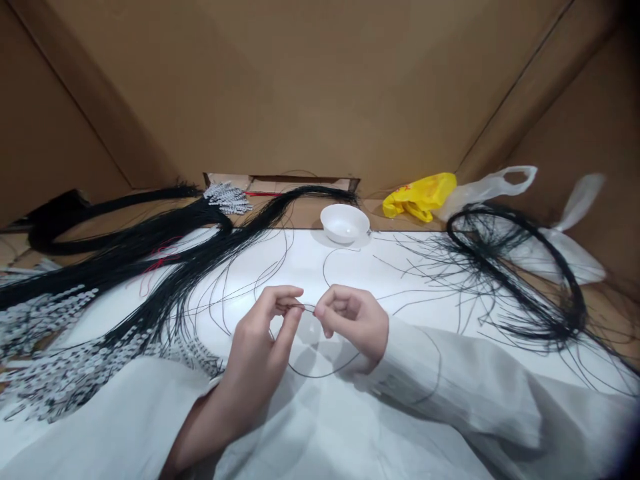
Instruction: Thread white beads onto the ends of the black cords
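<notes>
My left hand (265, 333) and my right hand (353, 320) meet over the white sheet (400, 280), both pinched on one thin black cord (320, 370) that loops down below them. The fingertips are nearly touching at the cord's top. Both arms wear white sleeves. A white bowl (345, 223) stands beyond the hands at the sheet's far edge.
A thick bundle of black cords with white tags (125, 280) fans across the left. A coiled ring of black cords (520, 273) lies right, with loose strands. A yellow bag (420, 195) and clear plastic bags (500, 183) sit by the cardboard walls (320, 87).
</notes>
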A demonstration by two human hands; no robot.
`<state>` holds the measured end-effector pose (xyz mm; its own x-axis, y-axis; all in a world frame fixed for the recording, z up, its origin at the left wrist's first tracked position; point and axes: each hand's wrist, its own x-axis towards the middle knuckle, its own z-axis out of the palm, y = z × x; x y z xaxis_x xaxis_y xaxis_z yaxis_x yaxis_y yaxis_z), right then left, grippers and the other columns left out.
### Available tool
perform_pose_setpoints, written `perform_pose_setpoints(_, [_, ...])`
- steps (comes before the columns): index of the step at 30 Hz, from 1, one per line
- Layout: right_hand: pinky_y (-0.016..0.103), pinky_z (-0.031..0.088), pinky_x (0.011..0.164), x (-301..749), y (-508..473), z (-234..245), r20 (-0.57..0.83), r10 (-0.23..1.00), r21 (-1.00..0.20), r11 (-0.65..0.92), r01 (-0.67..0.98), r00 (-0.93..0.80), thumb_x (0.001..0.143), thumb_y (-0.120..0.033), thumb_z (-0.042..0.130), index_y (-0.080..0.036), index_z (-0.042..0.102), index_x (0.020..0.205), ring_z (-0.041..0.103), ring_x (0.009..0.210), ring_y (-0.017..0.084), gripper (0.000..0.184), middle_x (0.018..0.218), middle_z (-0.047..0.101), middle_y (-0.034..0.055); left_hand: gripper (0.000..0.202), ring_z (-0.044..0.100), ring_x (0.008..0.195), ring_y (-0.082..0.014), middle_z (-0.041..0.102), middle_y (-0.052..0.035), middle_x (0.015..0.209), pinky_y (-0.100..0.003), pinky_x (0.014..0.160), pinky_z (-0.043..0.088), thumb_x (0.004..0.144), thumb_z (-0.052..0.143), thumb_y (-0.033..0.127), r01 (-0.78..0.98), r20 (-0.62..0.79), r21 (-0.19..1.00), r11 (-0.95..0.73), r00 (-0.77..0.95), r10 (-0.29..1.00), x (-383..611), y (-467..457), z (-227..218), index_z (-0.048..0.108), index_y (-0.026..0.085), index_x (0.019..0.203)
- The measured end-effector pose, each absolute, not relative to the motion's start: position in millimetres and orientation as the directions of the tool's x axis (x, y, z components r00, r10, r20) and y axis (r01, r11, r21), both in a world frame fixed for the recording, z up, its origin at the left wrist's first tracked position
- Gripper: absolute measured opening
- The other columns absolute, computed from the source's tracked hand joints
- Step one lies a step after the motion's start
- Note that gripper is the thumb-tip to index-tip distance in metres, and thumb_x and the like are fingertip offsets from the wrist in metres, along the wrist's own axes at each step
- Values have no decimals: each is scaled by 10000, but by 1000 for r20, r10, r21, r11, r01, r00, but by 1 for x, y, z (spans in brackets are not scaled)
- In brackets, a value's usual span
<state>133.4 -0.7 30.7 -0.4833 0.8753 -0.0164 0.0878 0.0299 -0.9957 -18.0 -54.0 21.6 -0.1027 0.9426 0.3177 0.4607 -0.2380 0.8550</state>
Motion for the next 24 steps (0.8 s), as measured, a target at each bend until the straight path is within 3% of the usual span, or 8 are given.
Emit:
perform_pose_setpoints(14, [201,372,481,136,-6,25,144,901,-918,276,286,-409,754,-234,554,-160,565,742,530,544,99,76,620,606,14,40,609,784,-113,648,40,798,-223,727,460,797,563,229,359,125,929,-86,-86,988,-19,-49,28,602,222,805])
perform_pose_setpoints(20, [211,374,483,137,1,26,81,875,-944,221,245,-478,758,-243,528,-166,482,706,527,528,106,103,584,604,19,50,576,727,-121,616,25,770,-240,674,436,807,513,200,381,98,922,-73,-48,994,-19,-46,27,562,204,796])
perform_pose_setpoints(24, [230,389,493,138,2,23,24,838,-919,233,317,-546,765,-289,523,-159,520,764,530,512,117,129,578,609,26,90,537,756,-132,574,8,796,-258,690,406,826,446,163,462,151,875,-141,16,988,-17,-47,24,527,201,814])
